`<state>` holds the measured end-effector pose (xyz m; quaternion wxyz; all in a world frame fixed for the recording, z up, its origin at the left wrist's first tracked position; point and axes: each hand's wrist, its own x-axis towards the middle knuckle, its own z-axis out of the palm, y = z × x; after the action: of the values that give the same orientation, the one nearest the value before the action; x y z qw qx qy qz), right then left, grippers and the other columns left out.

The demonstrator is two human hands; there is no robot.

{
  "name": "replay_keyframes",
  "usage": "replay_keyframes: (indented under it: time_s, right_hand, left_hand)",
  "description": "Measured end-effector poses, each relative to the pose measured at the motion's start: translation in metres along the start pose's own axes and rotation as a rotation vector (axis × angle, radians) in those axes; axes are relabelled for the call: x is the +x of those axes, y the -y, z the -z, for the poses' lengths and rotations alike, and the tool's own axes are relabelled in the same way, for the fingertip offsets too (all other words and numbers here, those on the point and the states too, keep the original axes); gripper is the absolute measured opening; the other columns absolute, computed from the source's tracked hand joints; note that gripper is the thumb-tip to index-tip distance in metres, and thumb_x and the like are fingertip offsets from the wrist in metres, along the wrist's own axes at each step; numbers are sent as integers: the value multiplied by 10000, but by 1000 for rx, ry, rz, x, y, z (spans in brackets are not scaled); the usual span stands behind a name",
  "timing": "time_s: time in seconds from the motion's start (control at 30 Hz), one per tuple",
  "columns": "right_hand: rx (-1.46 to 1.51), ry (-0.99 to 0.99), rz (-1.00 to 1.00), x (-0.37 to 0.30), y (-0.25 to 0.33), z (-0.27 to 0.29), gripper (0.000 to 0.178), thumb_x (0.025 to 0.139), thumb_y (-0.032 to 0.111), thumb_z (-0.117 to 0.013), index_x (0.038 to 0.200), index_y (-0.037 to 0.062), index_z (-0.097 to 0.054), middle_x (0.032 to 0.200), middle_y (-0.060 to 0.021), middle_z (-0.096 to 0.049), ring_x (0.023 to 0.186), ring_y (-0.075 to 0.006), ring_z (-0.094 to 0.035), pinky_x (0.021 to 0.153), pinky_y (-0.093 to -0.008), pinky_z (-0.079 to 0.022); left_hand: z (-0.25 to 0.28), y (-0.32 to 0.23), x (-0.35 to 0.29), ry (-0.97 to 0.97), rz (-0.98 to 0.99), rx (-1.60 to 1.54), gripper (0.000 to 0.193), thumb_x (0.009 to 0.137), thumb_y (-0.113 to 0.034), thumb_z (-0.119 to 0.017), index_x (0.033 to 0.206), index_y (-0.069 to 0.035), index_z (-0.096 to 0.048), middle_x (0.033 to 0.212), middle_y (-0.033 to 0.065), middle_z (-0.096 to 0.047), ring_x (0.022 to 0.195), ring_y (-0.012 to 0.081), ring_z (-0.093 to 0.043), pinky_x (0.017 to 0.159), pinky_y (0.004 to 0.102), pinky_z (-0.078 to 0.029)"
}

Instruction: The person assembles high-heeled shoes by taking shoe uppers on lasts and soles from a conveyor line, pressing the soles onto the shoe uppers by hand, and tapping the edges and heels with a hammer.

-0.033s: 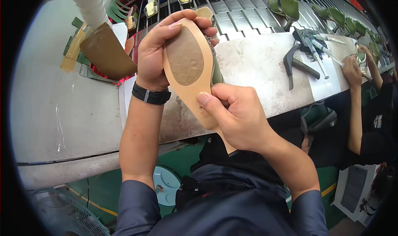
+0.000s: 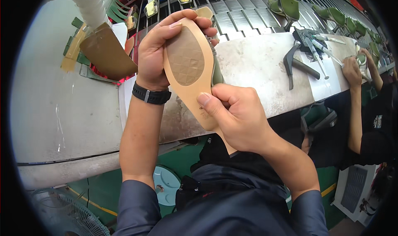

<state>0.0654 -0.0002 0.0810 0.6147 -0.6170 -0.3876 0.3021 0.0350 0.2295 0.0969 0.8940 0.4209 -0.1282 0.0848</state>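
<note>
While the shoe (image 2: 185, 64) is held over the near edge of the table (image 2: 253, 70) — its long axis slanting from upper left to lower right — the left hand (image 2: 154, 49) grasps its wide front and the right hand (image 2: 242, 118) pinches its narrow back.

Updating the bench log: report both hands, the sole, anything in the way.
Left hand around broad end of tan sole. Right hand holding narrower end. Patterned patch facing camera. No obstruction visible; hammer lies apart, right.
</note>
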Motion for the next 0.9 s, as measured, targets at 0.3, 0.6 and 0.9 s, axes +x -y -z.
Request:
replay_keyframes:
  time_s: [0.3, 0.6, 0.9]
  right_hand:
    - [274, -30, -56, 2, -14, 0, 350, 1039, 206, -678, 789, -37, -654, 602, -72, -596, 546, -114, -462, 524, -336, -430]
    - [-43, -111, 222, 32, 36, 78, 462, 881, 281, -866, 1153, -55, -701, 995, -120, -750, 858, -149, -709, 738, -274, -567]
    - [687, -343, -320, -77, -58, 100, 518, 1040, 281, -628, 1407, -67, -516, 1198, -216, -716, 957, -269, -778, 764, -409, -678]
  left_hand:
    - [-2, -1, 9, -4, 28, 112, 418, 1043, -159, -471, 1399, 36, -571, 1359, 254, -639, 1250, 397, -648, 1120, 579, -513]
    - [-65, 29, 28, 55, 13, 500, 571, 1133, -383, -413, 1424, 73, -596, 1589, 266, -481, 1439, 332, -518, 1201, 430, -421]
    - [-12, 103, -57, -690, 135, 498, 715, 1147, -570, -322, 1259, 20, -710, 1255, 133, -726, 1180, 202, -656, 1056, 322, -475]
